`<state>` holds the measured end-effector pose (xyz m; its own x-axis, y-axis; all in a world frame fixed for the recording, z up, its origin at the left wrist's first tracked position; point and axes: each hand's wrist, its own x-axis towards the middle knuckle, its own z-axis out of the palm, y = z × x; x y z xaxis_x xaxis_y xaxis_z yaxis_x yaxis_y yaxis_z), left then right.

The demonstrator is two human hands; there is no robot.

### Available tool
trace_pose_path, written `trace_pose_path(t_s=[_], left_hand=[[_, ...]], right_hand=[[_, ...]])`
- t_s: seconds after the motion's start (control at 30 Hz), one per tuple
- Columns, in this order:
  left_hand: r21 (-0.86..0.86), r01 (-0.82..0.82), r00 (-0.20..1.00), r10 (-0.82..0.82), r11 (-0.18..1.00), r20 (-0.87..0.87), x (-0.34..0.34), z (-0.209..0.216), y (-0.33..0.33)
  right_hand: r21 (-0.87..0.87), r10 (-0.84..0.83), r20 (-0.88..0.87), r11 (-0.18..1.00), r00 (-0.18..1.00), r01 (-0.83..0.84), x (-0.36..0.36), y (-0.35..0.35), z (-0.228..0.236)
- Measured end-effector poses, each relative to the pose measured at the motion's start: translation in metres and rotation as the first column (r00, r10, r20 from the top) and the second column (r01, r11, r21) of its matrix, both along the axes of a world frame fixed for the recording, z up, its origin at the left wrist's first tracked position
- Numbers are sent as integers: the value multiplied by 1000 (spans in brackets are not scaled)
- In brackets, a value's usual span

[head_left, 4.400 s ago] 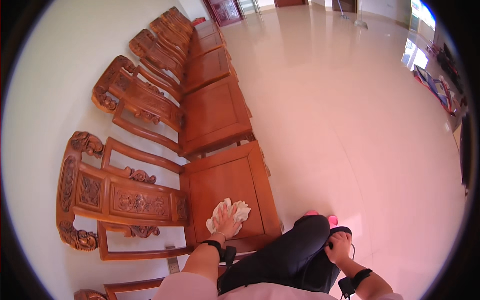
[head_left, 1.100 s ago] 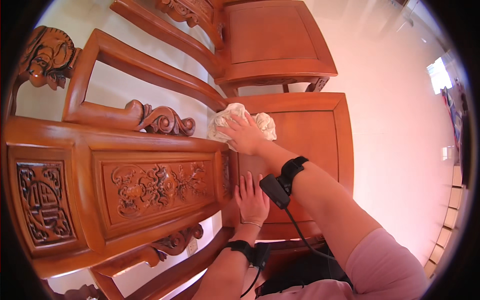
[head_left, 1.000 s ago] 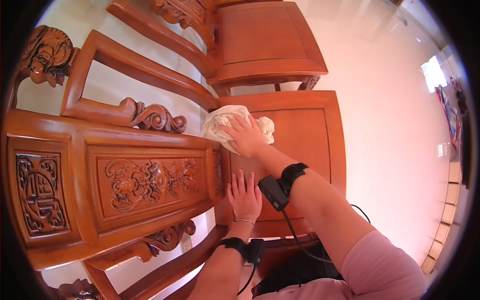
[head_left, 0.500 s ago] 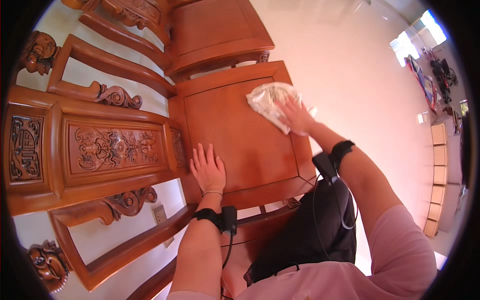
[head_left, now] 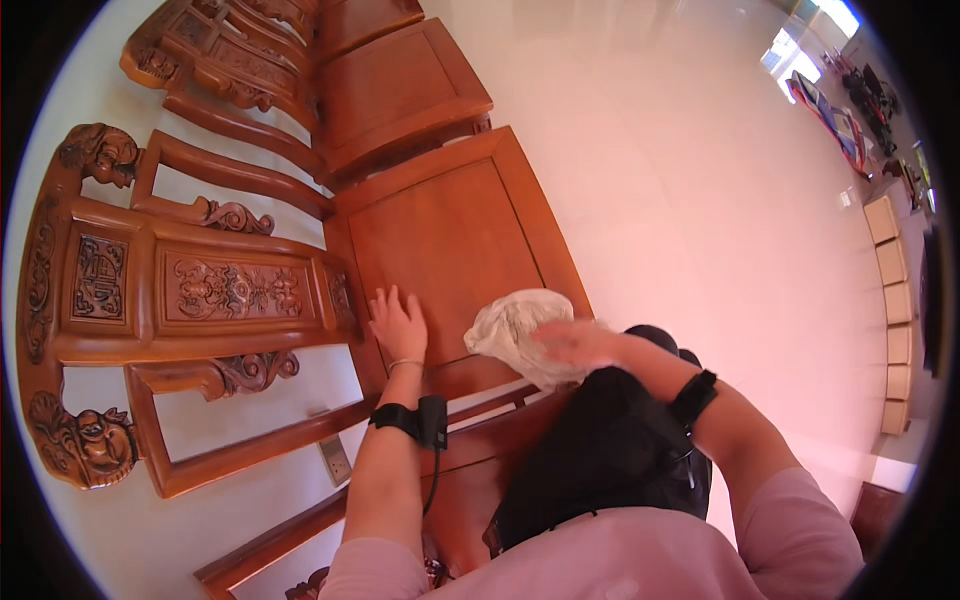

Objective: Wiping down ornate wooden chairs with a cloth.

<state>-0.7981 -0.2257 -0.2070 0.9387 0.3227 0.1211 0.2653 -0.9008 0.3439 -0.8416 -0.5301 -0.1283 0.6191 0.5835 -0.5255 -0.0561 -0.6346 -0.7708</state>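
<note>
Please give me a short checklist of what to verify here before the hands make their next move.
1. Right hand on the pale cloth: ok; it lies over the cloth, though the hand is blurred.
2. Left hand supported: ok; it rests on the wooden seat, near the carved backrest.
3. Cloth wholly on the seat: cannot tell; it lies at the near corner, where the hand and dark-clad leg hide its edge.
4. Black wrist straps in place: ok; one on each arm.
5. Left-arm cable away from the cloth: ok; it hangs beside the forearm.
6. Cloth damp or dry: cannot tell.
</note>
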Motion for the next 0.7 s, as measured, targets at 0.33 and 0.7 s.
trace_pose_path(t_s=[0.33,0.7], left_hand=[[-40,722,691,-723,690,-11,-88,26,-196],[10,679,724,-668,734,-169,-108,22,-80]], right_hand=[[-108,-568,527,693,632,713,-29,-67,-38],[-118,-566,507,702,650,703,-27,-70,-37]])
